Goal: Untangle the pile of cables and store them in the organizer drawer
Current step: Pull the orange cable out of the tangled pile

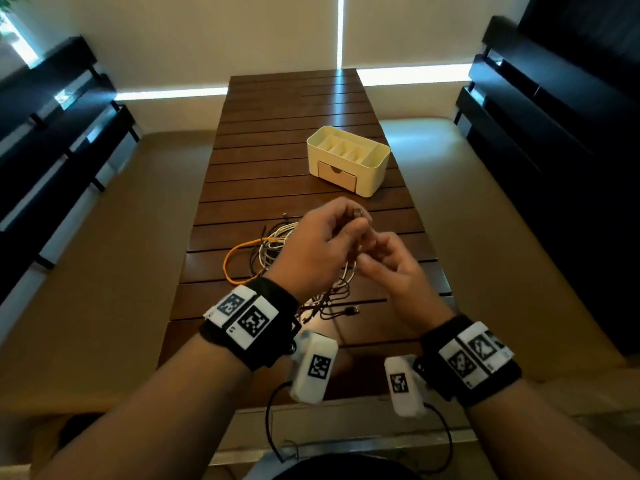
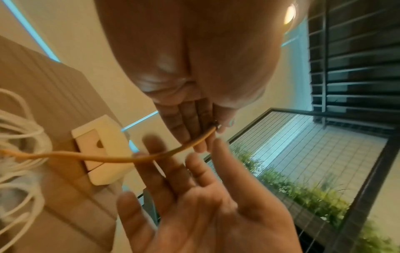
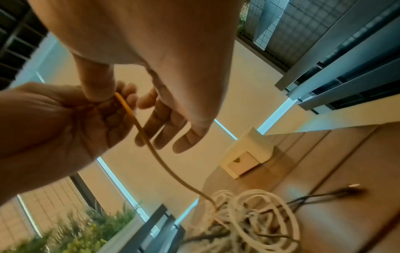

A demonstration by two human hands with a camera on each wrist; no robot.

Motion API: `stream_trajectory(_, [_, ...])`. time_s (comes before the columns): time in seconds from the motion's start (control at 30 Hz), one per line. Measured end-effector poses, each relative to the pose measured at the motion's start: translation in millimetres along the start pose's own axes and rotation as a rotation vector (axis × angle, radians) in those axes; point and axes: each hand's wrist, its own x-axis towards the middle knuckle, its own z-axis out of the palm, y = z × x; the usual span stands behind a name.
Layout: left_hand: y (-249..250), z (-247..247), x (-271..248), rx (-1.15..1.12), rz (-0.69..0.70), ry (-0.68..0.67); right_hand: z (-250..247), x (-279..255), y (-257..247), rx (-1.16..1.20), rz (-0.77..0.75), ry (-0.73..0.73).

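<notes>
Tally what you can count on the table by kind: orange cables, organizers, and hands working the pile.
Orange cable: 1
Organizer: 1
Hands: 2, the left hand and the right hand
Total: 4
The white cables and black cables are too tangled to count.

Both forearms reach forward, hands raised and nearly touching. The left hand (image 1: 318,244) pinches the orange cable (image 2: 103,158) by its end; the right hand (image 1: 391,268) has relaxed, spread fingers (image 2: 173,171).
</notes>
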Motion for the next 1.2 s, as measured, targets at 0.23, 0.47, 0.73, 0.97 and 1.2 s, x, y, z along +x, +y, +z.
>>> stream_trajectory(0.23, [43,-38,3,-0.193,0.242,0.114,21,27,7,-0.289,-0.026,-0.036])
stream_trajectory(0.47, [18,-80,-7,-0.163,0.135,0.14,32,36,10,-0.346,0.037,0.173])
stream_trajectory(0.73, [-20,-89,-26,-0.193,-0.095,0.093,42,40,-23,-0.454,-0.144,0.336])
stream_trajectory(0.97, [-30,-89,-24,0.288,-0.097,0.14,57,48,-28,-0.727,-0.244,0.192])
stream_trajectory(1.2, [-24,-81,-11,0.811,-0.006,-0.032,56,68,-16,-0.933,-0.355,0.012])
